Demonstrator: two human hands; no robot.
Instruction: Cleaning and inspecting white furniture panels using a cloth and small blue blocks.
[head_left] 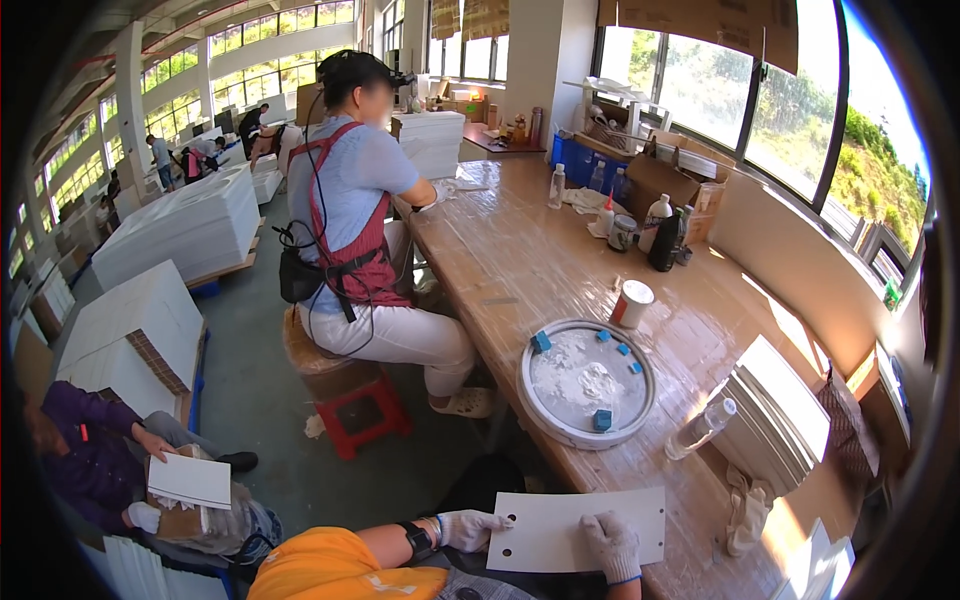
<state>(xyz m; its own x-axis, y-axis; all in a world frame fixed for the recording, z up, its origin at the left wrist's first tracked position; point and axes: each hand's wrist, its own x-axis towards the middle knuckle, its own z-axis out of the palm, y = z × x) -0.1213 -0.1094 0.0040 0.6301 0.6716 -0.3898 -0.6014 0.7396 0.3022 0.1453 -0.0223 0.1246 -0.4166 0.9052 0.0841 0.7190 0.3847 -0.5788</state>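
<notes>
A flat white rectangular panel with small dark holes near its left and right ends lies in front of me at the table's near edge. My left hand, in a white knit glove, grips the panel's left edge, thumb on top. On the panel's right part rests my right hand, also gloved, its fingers curled together against the surface. Whatever it may hold is hidden. Beyond the panel stands a round grey tray with white paste or powder and several small blue blocks in it.
Right of the tray are a clear bottle, a stack of white panels and a crumpled glove. A white can stands behind the tray. One person sits along the table's left side; another holds a panel at lower left.
</notes>
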